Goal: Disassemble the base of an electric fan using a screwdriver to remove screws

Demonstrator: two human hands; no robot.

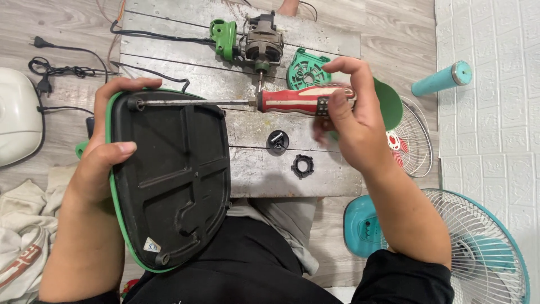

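Observation:
My left hand (pixel 104 152) grips the top left edge of a black fan base (pixel 171 180) with a green rim, held upright on my lap with its underside facing me. My right hand (pixel 351 121) is closed around the red-and-white striped handle of a long screwdriver (pixel 292 100). Its metal shaft runs left, and the tip sits at a screw hole in the base's upper left corner.
A grey metal work plate (pixel 292 169) lies ahead with a fan motor (pixel 261 45), a green bracket (pixel 225 36), a green motor cover (pixel 306 70), a black knob (pixel 277 141) and a black ring nut (pixel 302 166). Fan grilles (pixel 478 247) and a teal tube (pixel 441 79) lie right; cables left.

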